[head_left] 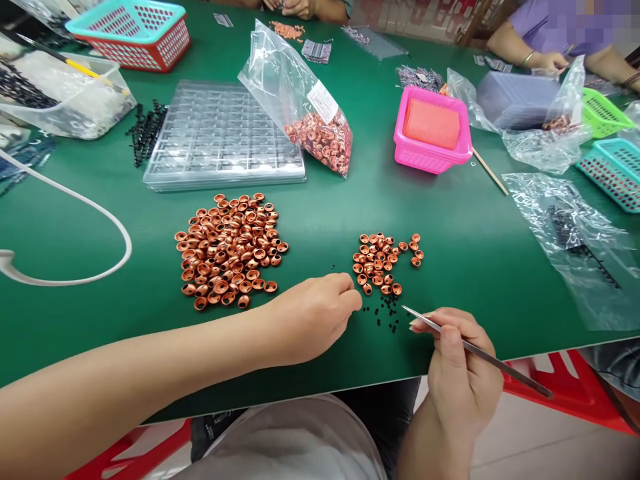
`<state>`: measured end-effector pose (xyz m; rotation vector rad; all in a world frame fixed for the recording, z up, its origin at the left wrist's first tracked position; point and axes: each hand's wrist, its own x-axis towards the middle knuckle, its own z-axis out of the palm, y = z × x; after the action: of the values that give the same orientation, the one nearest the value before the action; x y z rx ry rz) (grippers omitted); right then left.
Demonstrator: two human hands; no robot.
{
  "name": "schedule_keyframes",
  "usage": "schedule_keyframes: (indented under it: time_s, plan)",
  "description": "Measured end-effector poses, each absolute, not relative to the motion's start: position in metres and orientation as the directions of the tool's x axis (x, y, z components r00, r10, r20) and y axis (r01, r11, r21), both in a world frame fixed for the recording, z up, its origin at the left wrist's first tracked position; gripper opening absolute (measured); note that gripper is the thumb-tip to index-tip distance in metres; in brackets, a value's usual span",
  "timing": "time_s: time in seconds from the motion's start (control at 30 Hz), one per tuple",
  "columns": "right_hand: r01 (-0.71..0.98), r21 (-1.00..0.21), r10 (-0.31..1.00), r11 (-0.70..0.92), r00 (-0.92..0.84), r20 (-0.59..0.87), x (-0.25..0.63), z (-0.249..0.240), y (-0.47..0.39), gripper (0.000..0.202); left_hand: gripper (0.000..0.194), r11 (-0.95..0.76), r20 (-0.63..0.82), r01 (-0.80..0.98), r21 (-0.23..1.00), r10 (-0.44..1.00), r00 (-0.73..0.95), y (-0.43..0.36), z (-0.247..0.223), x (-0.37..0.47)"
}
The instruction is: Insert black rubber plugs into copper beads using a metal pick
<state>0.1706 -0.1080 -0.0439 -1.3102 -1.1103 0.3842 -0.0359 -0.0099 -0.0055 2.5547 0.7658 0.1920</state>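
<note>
My right hand (pixel 463 363) grips a pair of metal tweezers (pixel 477 350), their tip near a scatter of tiny black pieces (pixel 387 313). To the left of those bits, my left hand (pixel 320 317) is closed just above the green table; whatever its fingers hold is hidden. A small group of copper-coloured, cup-shaped parts with holes (pixel 377 260) lies beyond the black bits. Left of my left hand spreads a larger pile of the same copper parts (pixel 230 247).
Behind the large pile are stacked clear plastic trays (pixel 220 140) and a bag of copper parts (pixel 323 137). A pink basket with an orange block (pixel 433 157) stands right of them. Clear bags (pixel 575 253) lie at right; a white cable (pixel 100 207) curves at left. Co-workers' hands (pixel 295 7) show opposite.
</note>
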Motion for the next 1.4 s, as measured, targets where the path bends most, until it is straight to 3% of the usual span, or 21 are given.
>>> schedule_keyframes:
  time_s: [0.23, 0.37, 0.7, 0.9, 1.4]
  plan:
    - [0.301, -0.914, 0.796, 0.272, 0.463, 0.389, 0.174, -0.042, -0.111, 0.013, 0.027, -0.810, 0.137, 0.202, 0.550, 0.326, 0.935, -0.005, -0.012, -0.039]
    - [0.296, -0.914, 0.796, 0.279, 0.461, 0.392, 0.175, -0.042, -0.109, 0.012, 0.026, -0.762, 0.124, 0.137, 0.632, 0.274, 0.954, 0.002, -0.008, -0.043]
    - [0.272, -0.909, 0.781, 0.316, 0.470, 0.412, 0.179, -0.047, -0.110, 0.010, 0.003, -0.686, 0.093, 0.216, 0.695, 0.384, 0.919, 0.003, -0.008, -0.043]
    - [0.234, -0.918, 0.784, 0.321, 0.478, 0.397, 0.179, -0.045, -0.111, 0.008, 0.026, -0.678, 0.027, 0.398, 0.618, 0.525, 0.851, -0.002, -0.007, -0.045]
    - [0.206, -0.939, 0.810, 0.276, 0.476, 0.343, 0.180, -0.043, -0.114, 0.017, 0.009, -0.637, -0.035, 0.393, 0.663, 0.498, 0.866, 0.001, -0.007, -0.043]
